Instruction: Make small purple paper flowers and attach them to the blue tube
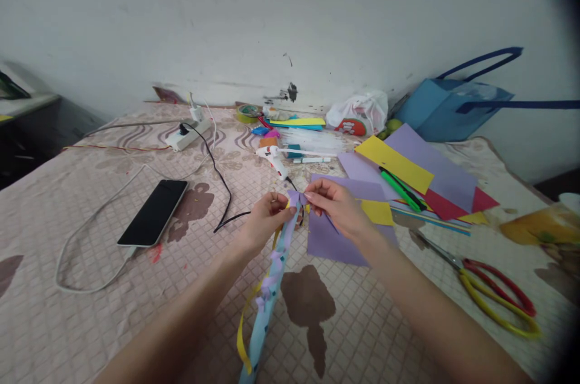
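A long light-blue strip [264, 322] with purple paper pieces and dark dots along it runs from the front edge of the view up to both hands. My left hand [268, 219] pinches its far end from the left side. On the right of that end, my right hand [331, 201] has its fingers closed on a small purple paper piece [296, 197]. A yellow strip [242, 329] curls along the left of the blue one. Purple sheets [333, 241] lie under and beside my right hand.
A white glue gun [273, 162] lies beyond the hands. Scissors [480, 281] and a green cutter [401, 189] are on the right. A phone [153, 213] with a cable lies left, near a power strip [189, 135]. Behind stand a plastic bag [357, 113] and blue bag [441, 107].
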The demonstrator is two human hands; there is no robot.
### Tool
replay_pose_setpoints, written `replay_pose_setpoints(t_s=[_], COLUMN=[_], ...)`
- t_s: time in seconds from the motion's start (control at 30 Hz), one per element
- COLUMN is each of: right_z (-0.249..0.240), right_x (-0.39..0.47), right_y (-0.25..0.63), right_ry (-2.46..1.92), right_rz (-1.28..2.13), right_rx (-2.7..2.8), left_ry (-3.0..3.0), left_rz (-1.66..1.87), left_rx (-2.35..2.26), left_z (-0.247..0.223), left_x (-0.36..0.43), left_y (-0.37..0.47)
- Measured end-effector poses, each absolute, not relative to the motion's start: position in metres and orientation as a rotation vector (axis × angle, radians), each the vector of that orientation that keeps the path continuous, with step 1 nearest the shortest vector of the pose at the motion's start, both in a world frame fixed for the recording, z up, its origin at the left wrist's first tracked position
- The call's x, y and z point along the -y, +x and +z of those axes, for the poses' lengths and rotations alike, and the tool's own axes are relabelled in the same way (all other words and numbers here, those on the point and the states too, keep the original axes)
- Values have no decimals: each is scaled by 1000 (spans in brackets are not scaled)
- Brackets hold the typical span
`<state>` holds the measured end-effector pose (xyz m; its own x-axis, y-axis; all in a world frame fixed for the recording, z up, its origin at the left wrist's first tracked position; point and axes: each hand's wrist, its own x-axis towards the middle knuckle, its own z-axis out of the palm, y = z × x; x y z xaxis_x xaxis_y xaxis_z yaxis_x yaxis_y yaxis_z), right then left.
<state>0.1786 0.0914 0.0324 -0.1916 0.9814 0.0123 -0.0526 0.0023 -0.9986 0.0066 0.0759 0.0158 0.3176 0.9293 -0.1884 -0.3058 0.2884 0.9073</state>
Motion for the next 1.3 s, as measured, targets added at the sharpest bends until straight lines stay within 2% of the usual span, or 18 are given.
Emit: replay_pose_setpoints(t_s=[0.53, 0.8, 1.3], right_z=[30, 30, 34], right_x=[-86, -84, -79], right_y=[174, 173, 170], right_ry=[-1151, -1210, -1272], right_rz=[1201, 1008, 935], right_rx=[1392, 1523, 1554], left_ry=[902, 969, 993], left_rz=[961, 949, 954], left_rx=[-872, -873, -848], left_z=[18, 21, 21], left_x=[-76, -73, -73], left_y=[6, 5, 3])
